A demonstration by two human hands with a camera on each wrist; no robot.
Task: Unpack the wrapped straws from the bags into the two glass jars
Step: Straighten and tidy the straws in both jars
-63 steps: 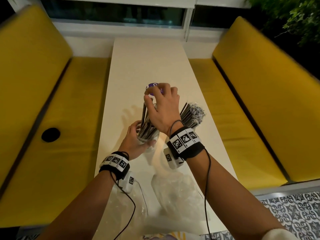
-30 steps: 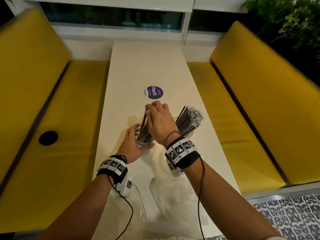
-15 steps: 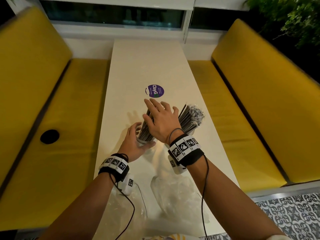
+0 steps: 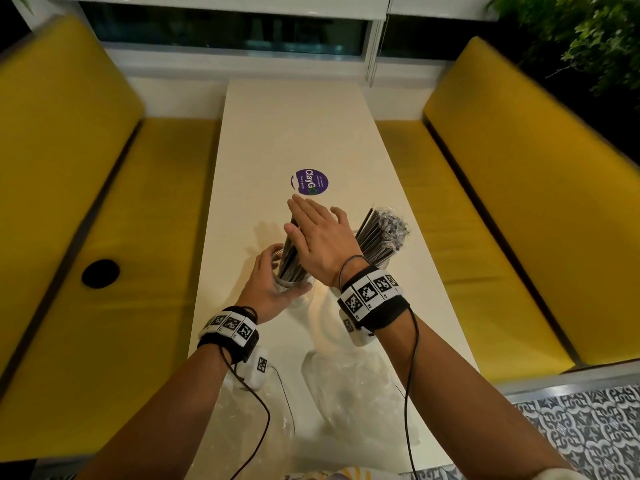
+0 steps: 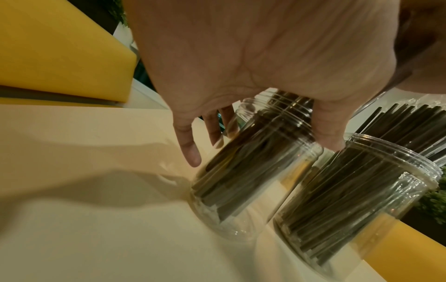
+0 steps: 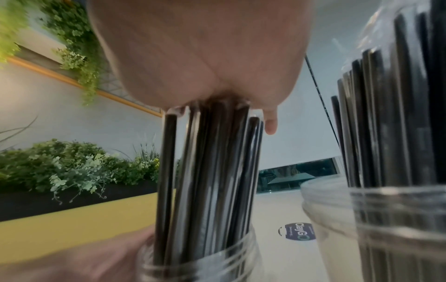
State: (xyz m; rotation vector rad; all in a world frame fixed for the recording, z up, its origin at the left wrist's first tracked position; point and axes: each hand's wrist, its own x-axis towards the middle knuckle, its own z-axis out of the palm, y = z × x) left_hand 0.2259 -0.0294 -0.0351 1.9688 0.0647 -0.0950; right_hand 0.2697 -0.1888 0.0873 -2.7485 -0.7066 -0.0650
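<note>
**Yellow booth, white table, two jars of straws**

White table [image 4: 298,126] between yellow benches. Left hand [image 4: 268,289] wraps the near glass jar [image 5: 243,183]; right hand [image 4: 318,244] lies flat, fingers straight, on its black wrapped straws [image 6: 212,171]. Second jar [image 5: 357,200] sits just right, full. Purple "ClayGO" sticker [image 4: 309,181] just past the fingertips. Empty bags [image 4: 349,389] under the wrists.

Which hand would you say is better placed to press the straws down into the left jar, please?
Right: the right hand lies flat on the straws, while the left hand grips the left jar.
</note>
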